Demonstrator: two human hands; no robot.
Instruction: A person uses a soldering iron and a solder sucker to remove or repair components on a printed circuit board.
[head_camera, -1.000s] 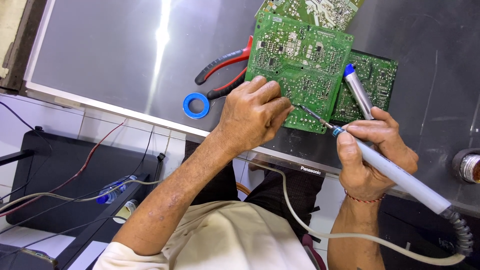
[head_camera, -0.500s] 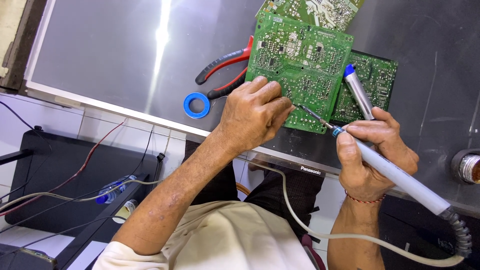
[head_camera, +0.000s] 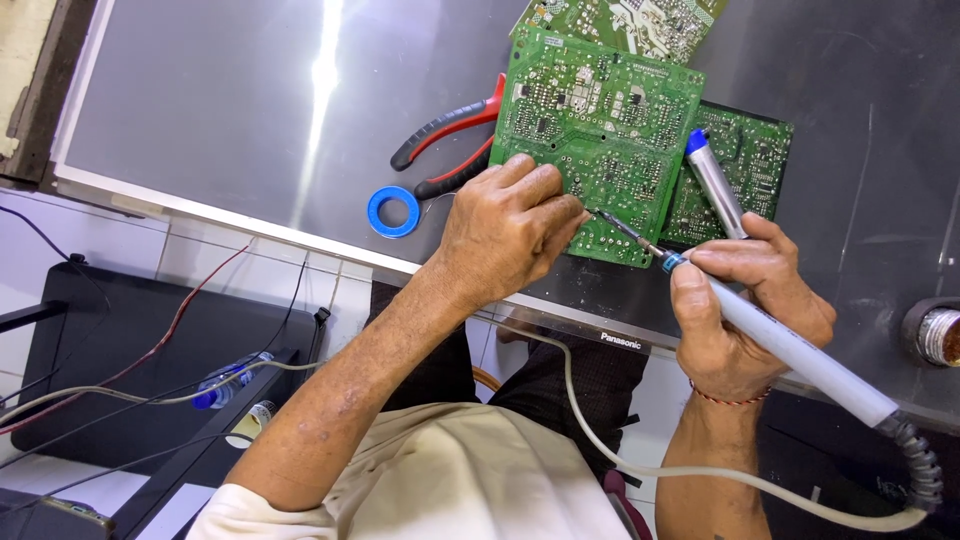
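Observation:
A green circuit board (head_camera: 600, 130) lies solder side up on a grey panel (head_camera: 220, 110). My left hand (head_camera: 505, 230) rests with closed fingers on the board's near left corner, pinching a thin solder wire against it. My right hand (head_camera: 750, 300) grips a white-handled soldering iron (head_camera: 790, 350), whose tip touches the board just right of my left fingertips. A blue-tipped metal desoldering pump (head_camera: 715, 185) sticks up behind my right hand, also held in it.
Red-handled pliers (head_camera: 450, 140) and a blue solder spool (head_camera: 393, 211) lie left of the board. Two more green boards (head_camera: 750, 160) sit under and behind it. A round metal tin (head_camera: 940, 335) stands at the right edge. Cables and a black case lie on the floor at left.

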